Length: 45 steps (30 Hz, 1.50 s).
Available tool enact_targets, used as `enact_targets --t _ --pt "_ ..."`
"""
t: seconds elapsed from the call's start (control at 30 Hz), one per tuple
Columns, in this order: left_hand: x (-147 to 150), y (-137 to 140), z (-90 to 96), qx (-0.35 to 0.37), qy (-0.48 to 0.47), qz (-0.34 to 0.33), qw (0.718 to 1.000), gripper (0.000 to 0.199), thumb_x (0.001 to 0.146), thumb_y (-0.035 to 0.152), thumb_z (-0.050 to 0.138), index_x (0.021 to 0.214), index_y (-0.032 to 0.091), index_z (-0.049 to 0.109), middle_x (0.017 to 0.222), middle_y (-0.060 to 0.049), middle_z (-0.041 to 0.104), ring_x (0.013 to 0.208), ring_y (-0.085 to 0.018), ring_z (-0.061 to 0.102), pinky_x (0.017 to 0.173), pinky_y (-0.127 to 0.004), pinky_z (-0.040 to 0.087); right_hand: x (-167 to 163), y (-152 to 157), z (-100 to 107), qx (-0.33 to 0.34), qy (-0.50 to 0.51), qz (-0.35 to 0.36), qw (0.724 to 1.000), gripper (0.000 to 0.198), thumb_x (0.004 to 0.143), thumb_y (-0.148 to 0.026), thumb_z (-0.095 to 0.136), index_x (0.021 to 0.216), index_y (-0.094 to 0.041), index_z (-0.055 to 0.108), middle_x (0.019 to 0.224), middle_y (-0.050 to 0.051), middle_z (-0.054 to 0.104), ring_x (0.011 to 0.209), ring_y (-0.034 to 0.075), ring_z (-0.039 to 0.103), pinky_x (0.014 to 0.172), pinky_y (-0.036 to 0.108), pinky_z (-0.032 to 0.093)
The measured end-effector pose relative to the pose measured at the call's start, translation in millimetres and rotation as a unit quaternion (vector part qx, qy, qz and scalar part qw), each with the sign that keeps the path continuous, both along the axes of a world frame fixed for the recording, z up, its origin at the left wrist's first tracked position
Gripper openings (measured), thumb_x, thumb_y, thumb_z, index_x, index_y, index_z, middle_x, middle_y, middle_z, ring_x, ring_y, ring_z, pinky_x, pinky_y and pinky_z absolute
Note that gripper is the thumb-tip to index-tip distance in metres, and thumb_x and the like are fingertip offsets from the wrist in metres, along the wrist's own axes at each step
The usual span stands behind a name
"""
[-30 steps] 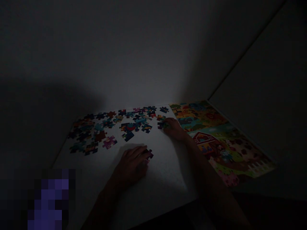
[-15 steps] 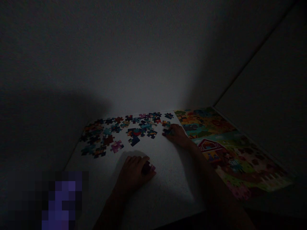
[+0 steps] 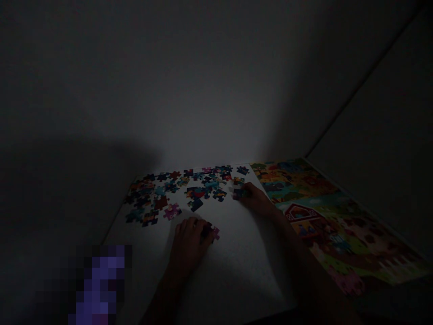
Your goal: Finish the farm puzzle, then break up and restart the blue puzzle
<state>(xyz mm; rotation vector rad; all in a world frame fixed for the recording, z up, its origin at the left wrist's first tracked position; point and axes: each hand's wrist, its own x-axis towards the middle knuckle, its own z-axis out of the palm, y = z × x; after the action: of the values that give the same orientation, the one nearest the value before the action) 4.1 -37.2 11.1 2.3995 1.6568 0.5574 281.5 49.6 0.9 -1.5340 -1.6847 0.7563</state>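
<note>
My left hand [image 3: 190,241] rests low on the white table [image 3: 233,266], its fingers curled round a dark and pink jigsaw piece [image 3: 215,232]; whether more than one piece is under the hand I cannot tell. Farther off to the right, my right hand [image 3: 257,199] pinches a dark jigsaw piece [image 3: 237,194] at the tabletop. Just beyond that piece lies a yellow-striped jigsaw piece [image 3: 238,180]. A blue and orange piece [image 3: 219,194] is to the left of my right hand, and a pink jigsaw piece [image 3: 172,211] lies beyond my left hand.
Many loose jigsaw pieces [image 3: 142,194] spread over the far left of the table. Two assembled pictures lie on the right, an animal scene [image 3: 291,178] and a farm scene [image 3: 352,234]. A pale wall [image 3: 203,113] rises behind. The light is dim.
The view has shifted slightly, so the table sits lower and farther right. My right hand's piece has come a little nearer to me. Both hands keep their pieces.
</note>
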Motion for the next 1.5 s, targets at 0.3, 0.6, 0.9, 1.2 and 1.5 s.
enact_targets --t 0.3,0.6,0.9,1.2,1.5 --pt "1 -5 2.7 -0.044 -0.033 -0.135 0.989 0.031 0.081 0.039 0.069 0.109 0.026 0.065 0.105 -0.004 0.064 0.100 -0.025 0.057 0.090 -0.042 0.044 -2 3 3 -0.067 0.181 0.085 0.978 0.029 0.070 -0.037 0.068 0.091 -0.018 0.063 0.085 0.003 0.065 0.076 0.018 0.059 0.070 0.031 0.046" --pt "9 -10 5.9 -0.034 -0.069 -0.180 0.981 0.017 0.095 0.026 0.049 0.097 0.024 0.066 0.094 -0.003 0.068 0.090 -0.019 0.061 0.084 -0.036 0.046 -43 -10 -2 -0.058 0.158 0.167 0.971 0.024 0.081 -0.031 0.062 0.099 -0.018 0.069 0.095 0.005 0.070 0.085 0.018 0.063 0.078 0.032 0.048" --pt "4 -2 1.5 0.019 -0.104 -0.073 0.992 0.020 0.093 0.020 0.044 0.097 0.022 0.064 0.095 -0.005 0.067 0.092 -0.021 0.062 0.084 -0.038 0.049 -35 -10 -6 0.030 -0.036 0.143 0.989 0.030 0.079 -0.025 0.069 0.108 -0.020 0.069 0.105 0.008 0.065 0.098 0.023 0.060 0.087 0.036 0.047" --pt "4 0 -4.2 0.018 -0.084 -0.019 0.996 0.026 0.091 0.018 0.047 0.111 0.022 0.064 0.111 -0.007 0.065 0.106 -0.024 0.059 0.094 -0.044 0.048 -46 -21 -4 0.046 -0.129 0.192 0.972 0.037 0.078 -0.022 0.072 0.115 -0.023 0.067 0.109 0.009 0.065 0.098 0.024 0.061 0.088 0.038 0.046" --pt "7 -2 -5.1 0.034 -0.025 -0.097 0.994 0.034 0.094 0.018 0.045 0.123 0.024 0.062 0.131 -0.007 0.062 0.123 -0.024 0.054 0.103 -0.046 0.042 -63 -7 -7 0.103 -0.153 0.063 0.981 0.029 0.089 -0.025 0.060 0.116 -0.022 0.067 0.126 0.013 0.062 0.119 0.029 0.054 0.100 0.047 0.040"
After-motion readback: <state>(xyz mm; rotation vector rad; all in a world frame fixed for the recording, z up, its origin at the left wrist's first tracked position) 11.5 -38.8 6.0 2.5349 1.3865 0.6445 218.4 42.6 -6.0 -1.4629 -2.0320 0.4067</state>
